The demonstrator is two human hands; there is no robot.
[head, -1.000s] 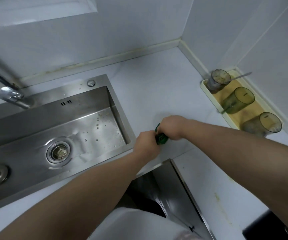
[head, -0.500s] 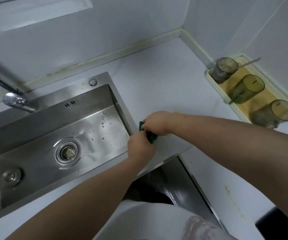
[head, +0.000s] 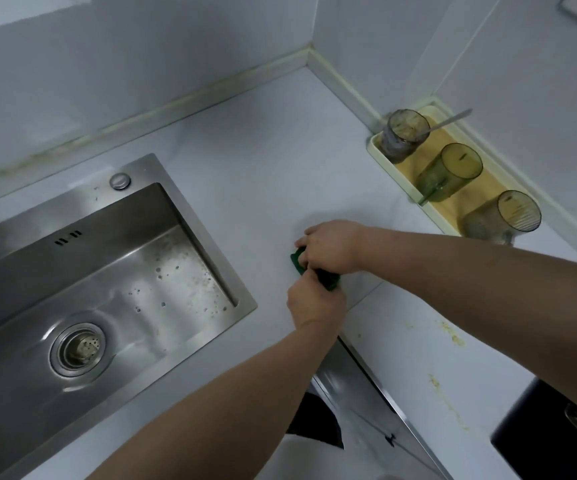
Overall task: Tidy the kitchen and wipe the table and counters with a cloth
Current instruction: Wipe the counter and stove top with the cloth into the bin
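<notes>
A dark green cloth (head: 298,262) lies bunched on the white counter (head: 266,174) just right of the sink. My right hand (head: 332,245) grips it from above, fingers curled over its far edge. My left hand (head: 314,301) holds its near end from the front, and the two hands touch. Most of the cloth is hidden under them; only green edges show.
A steel sink (head: 82,292) with a drain strainer fills the left. By the right wall a cream tray (head: 380,152) holds three cups, one with a spoon. Yellow stains (head: 455,337) mark the counter at the right. A dark hob corner (head: 550,441) sits bottom right.
Both hands with the cloth slid left toward the sink edge half a second ago, then came back right a little. The view shifted and tilted as well.
</notes>
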